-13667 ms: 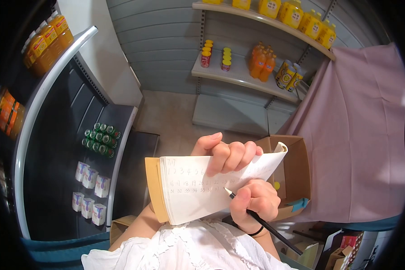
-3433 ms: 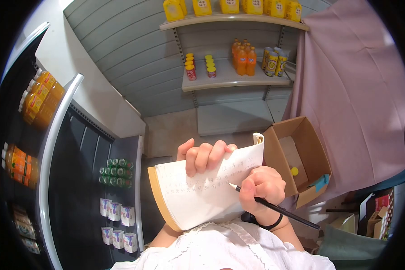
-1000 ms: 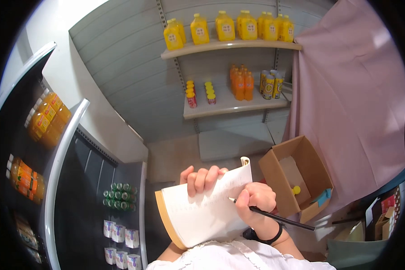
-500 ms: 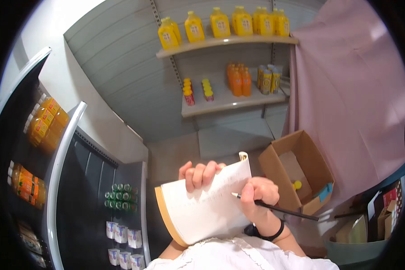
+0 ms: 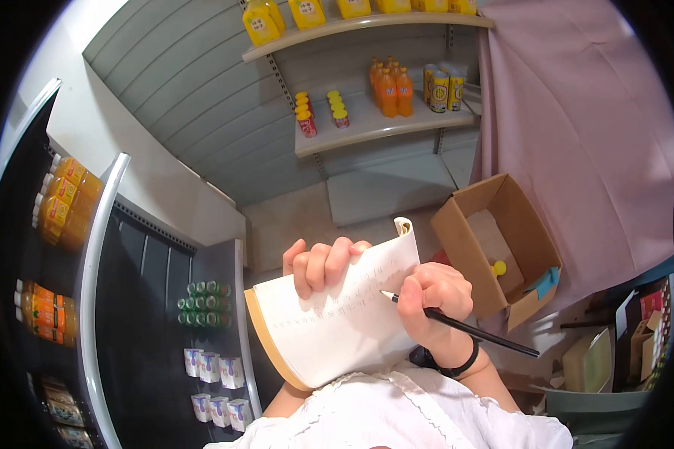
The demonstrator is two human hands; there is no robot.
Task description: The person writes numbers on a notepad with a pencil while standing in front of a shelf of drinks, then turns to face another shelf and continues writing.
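Observation:
A notebook (image 5: 344, 337) with white pages and a tan cover edge lies tilted in front of my chest. Curled over its far edge are the fingers of my left hand (image 5: 322, 266); the rest of that hand is hidden beneath it. My right hand (image 5: 436, 299) pinches a black pencil (image 5: 487, 335), its pale tip close over the page. Rows of small handwriting run across the upper part of the sheet. The top pages are folded back at the right corner. A black watch (image 5: 457, 361) circles my right wrist.
Ahead, wall shelves (image 5: 386, 131) carry yellow bottles, orange soda bottles (image 5: 393, 91) and cans (image 5: 445, 90). An open cardboard box (image 5: 468, 247) with a yellow-capped item stands right, beside a pink curtain (image 5: 577, 150). Racks with juice bottles (image 5: 71, 198), green cans (image 5: 204, 303) and white cartons (image 5: 219, 370) stand left.
The view has tipped down, so shelves and box sit higher in it. The notebook and both hands appear slightly higher too, my grips unchanged. The pencil tip remains close over the page.

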